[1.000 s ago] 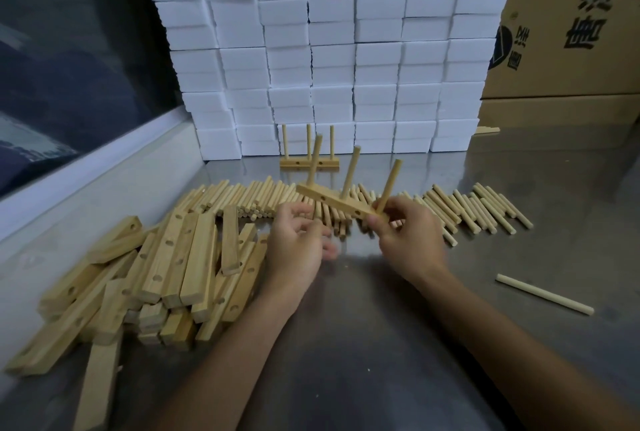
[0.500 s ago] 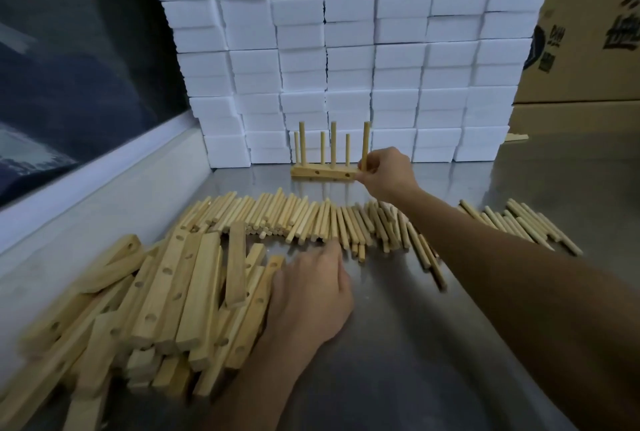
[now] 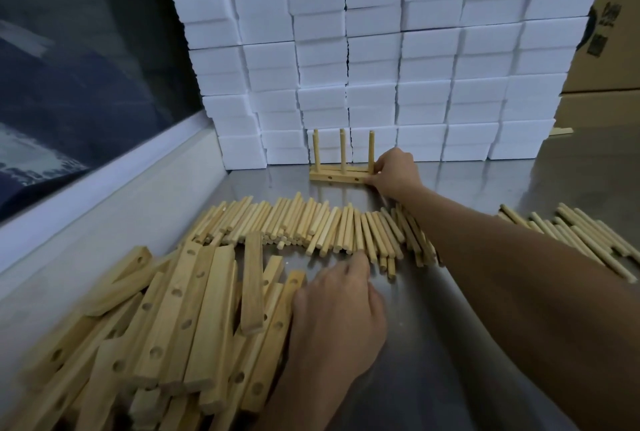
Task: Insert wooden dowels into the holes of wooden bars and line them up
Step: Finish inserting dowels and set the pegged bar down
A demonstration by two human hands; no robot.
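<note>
Two finished bars (image 3: 337,177) with upright dowels stand side by side at the far end of the steel table, against the white blocks. My right hand (image 3: 393,172) is stretched out to them and pinches the right end of the near bar. A long row of loose dowels (image 3: 311,226) lies across the middle. A heap of drilled wooden bars (image 3: 180,319) fills the near left. My left hand (image 3: 337,316) rests palm down beside that heap, fingers touching the bars' edge and the dowel row, holding nothing I can see.
A wall of stacked white foam blocks (image 3: 381,49) closes the back. Cardboard boxes (image 3: 609,49) stand at the right. More dowels (image 3: 581,233) lie at the right beyond my forearm. A raised sill and dark window (image 3: 86,66) run along the left.
One second ago both hands held a bar with three dowels near me. My right hand has carried it to the back and set it against the earlier one; my left hand dropped to the bar heap.
</note>
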